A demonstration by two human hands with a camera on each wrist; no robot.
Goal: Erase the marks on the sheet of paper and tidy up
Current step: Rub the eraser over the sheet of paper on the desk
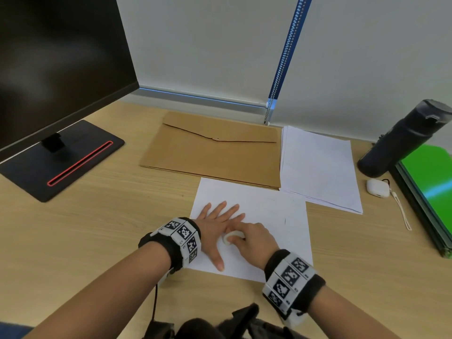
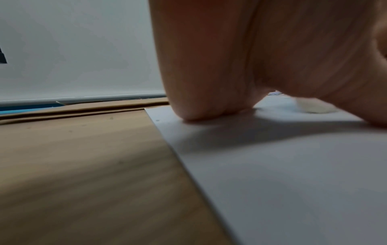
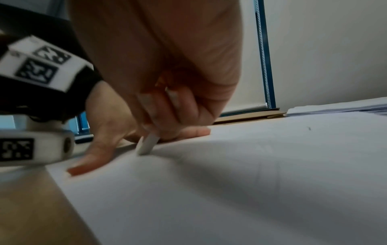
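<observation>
A white sheet of paper (image 1: 269, 216) lies on the wooden desk (image 1: 110, 216) in front of me. My left hand (image 1: 217, 223) lies flat on the sheet's left part, fingers spread and straight, thumb pointing toward me. My right hand (image 1: 247, 237) pinches a white eraser (image 1: 231, 237) and holds its lower end against the paper, just right of the left thumb. The eraser (image 3: 146, 144) shows below the curled fingers in the right wrist view, and the eraser (image 2: 314, 106) is blurred in the left wrist view. A short dark mark (image 1: 285, 220) stands on the sheet's right part.
A brown envelope folder (image 1: 212, 152) lies behind the sheet, a stack of white paper (image 1: 320, 167) to its right. A dark bottle (image 1: 401, 138), a white earbud case (image 1: 378, 188) and a green folder (image 1: 430, 182) sit at the right. A monitor stand (image 1: 61, 160) is at the left.
</observation>
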